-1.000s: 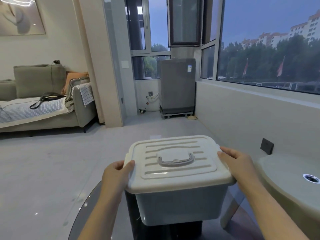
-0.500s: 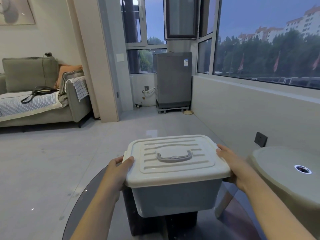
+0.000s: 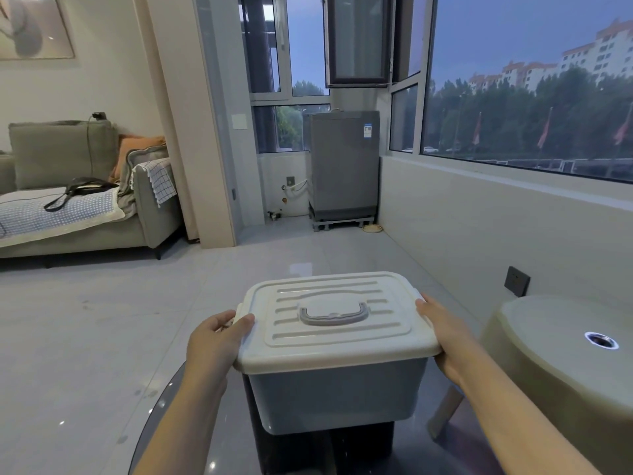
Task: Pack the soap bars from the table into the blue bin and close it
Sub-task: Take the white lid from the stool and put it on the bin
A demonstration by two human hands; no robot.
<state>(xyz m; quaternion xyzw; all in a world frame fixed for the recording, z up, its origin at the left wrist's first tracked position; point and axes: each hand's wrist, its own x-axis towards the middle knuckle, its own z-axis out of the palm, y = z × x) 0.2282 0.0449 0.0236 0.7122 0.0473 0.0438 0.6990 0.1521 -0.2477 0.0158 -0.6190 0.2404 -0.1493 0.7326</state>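
The blue bin [image 3: 337, 392] stands on the dark glass desk [image 3: 205, 423], directly in front of the person, with its white lid [image 3: 337, 318] seated on the rim. The grey carry handle [image 3: 334, 314] lies flat in its recess at the lid centre.

Change over the last second: the bin and lid keep the same place between the two hands, and the lid stays level on the bin. The view itself shifts slightly. The left thumb, earlier lying near the lid corner, now presses flat on the lid's left edge.

Left hand [image 3: 214, 341]: it grips the left end of the lid, thumb on top, fingers curled under the rim near the side latch. Right hand [image 3: 442, 332]: it rests against the right end of the lid with the fingers extended along the edge; whether the fingertips hook under the rim cannot be told.

No soap bars are visible on the desk or elsewhere; the bin wall is opaque, so its contents cannot be confirmed.

Judgement: packing appears finished and the closing step is in hand. Both ends of the lid probably need a firm downward press to latch. The latch state is not visible.
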